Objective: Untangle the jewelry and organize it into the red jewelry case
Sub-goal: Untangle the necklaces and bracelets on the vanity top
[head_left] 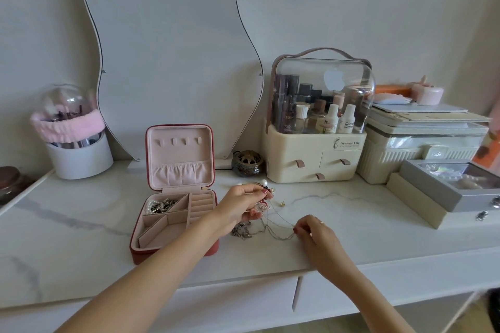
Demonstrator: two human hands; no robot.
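Note:
The red jewelry case (176, 249) lies open on the marble top, left of centre, with a pink lining and its lid upright. Its back-left compartment holds pearls and dark pieces (159, 206). My left hand (242, 204) is raised just right of the case and grips a tangled clump of jewelry (263, 189) with beads and a pearl. Thin chains (278, 227) hang from the clump and stretch to my right hand (315, 232), which pinches one chain near the tabletop. A silvery chain heap (241, 232) lies under my left hand. A small gold stud (282, 203) sits loose nearby.
A wavy mirror (173, 57) leans on the wall behind the case. A cream cosmetics organiser (313, 154) stands at the right back, with a small dark pot (247, 163) beside it. Grey and beige boxes (443, 192) fill the right side. A brush holder (78, 154) stands at the left.

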